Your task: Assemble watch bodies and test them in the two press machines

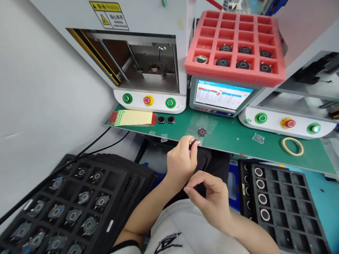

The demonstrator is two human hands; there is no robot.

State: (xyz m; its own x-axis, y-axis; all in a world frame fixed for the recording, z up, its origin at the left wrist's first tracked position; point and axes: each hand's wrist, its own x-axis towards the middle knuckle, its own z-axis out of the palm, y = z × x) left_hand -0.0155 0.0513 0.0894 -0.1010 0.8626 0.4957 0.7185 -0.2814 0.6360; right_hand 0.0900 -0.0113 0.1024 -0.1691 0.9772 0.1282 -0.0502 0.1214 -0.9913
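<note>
My left hand (181, 157) is closed on a dark round watch part (192, 143), mostly covered by the fingers, with a bit of red at its edge. It is raised at the front edge of the green mat. Lower and closer to my body, my right hand (210, 195) makes a pinch of thumb and forefinger; a tiny reddish speck shows at the tips, too small to name. Just beyond my left hand, a round watch case (202, 132) lies on a clear film. Two dark round watch parts (166, 120) sit side by side farther left on the mat.
Behind the green mat (225, 132) stand a press machine (148, 100) and a screen (222, 97) under a pink foam tray (235, 72). Black trays of watch parts (70, 192) lie left, another black tray (284, 201) right. A tape roll (292, 146) and yellow sheet (135, 118) rest on the mat.
</note>
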